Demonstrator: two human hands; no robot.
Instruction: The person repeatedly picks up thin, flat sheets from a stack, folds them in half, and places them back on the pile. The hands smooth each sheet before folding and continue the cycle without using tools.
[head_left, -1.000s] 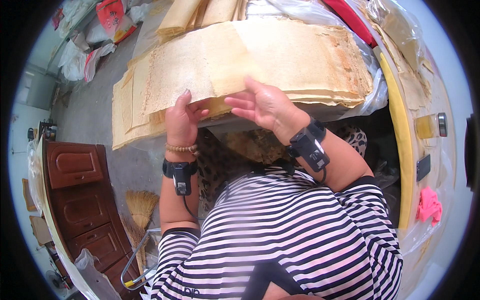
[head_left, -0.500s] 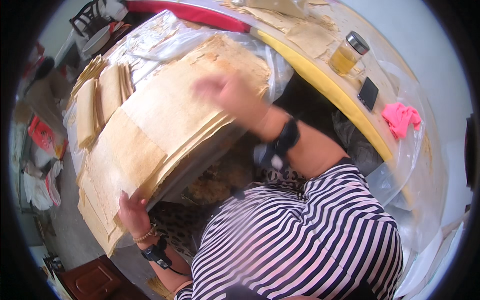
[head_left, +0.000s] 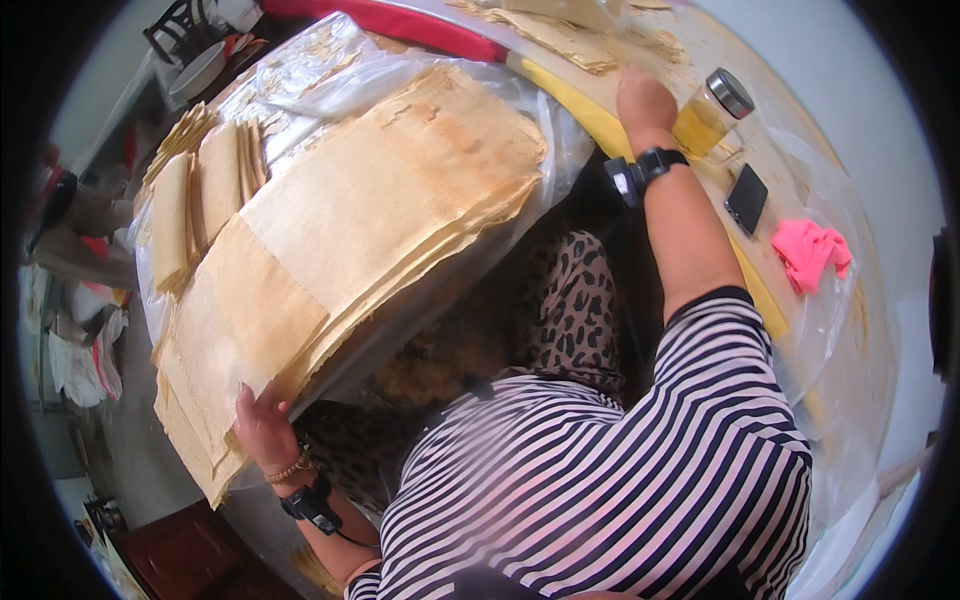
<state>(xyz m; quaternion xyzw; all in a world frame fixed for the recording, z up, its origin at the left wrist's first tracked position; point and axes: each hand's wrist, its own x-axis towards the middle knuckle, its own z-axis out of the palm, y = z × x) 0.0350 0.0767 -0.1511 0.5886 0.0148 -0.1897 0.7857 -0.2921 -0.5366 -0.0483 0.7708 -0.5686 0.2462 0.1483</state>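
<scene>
A wide stack of thin, tan, brittle-looking sheets [head_left: 370, 190] spreads over the table in front of me, with an overlapping darker sheet [head_left: 265, 280] on its near left part. My left hand [head_left: 265, 430] rests at the stack's near left edge, thumb and fingers apart. Stretched out to the far right, my right hand [head_left: 645, 100] is over the second tabletop, beside tan sheet pieces [head_left: 560, 40]. Its fingertips are smeared and partly hidden, so I cannot tell whether they hold anything. A jar of yellow liquid [head_left: 705, 120] stands just right of that hand.
Folded tan sheets [head_left: 230, 165] lie at the stack's left. Clear plastic [head_left: 370, 85] covers the table behind. A phone [head_left: 746, 200] and a pink cloth [head_left: 810, 255] lie on the right tabletop, edged by a yellow strip [head_left: 570, 100]. Between the tables is a dark gap.
My right hand has swung from above the stack to the far right tabletop. A tan piece that lay there no longer shows in its place. My left hand has barely moved.
</scene>
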